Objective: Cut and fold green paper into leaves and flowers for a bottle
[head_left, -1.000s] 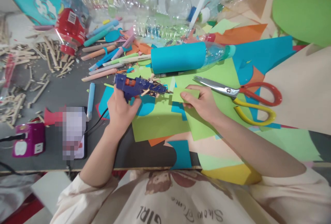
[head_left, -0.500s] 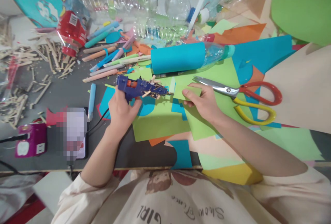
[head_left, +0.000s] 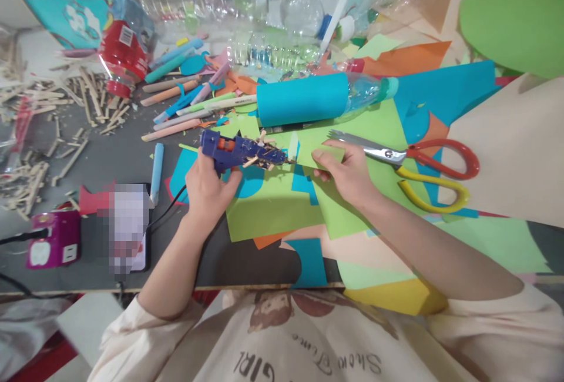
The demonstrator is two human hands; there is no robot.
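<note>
Two hands, one glue gun, one green slip: nozzle at the slip's edge.
Left hand [head_left: 207,185] is closed round the grip of the blue glue gun [head_left: 238,150], whose nozzle points right and meets the green slip [head_left: 315,153]. Right hand [head_left: 348,173] pinches the slip between thumb and fingers, just above loose sheets [head_left: 268,208] on the tabletop [head_left: 118,153]. Risks, as judged: hot glue reaching the right fingertips, which sit close to the nozzle; drips bonding the sheets below; wood splinters stuck on the barrel falling into the glue; the cord [head_left: 165,210] snagging on clutter. Scissors [head_left: 409,161] lie just beside the right hand, blades pointing toward it.
</note>
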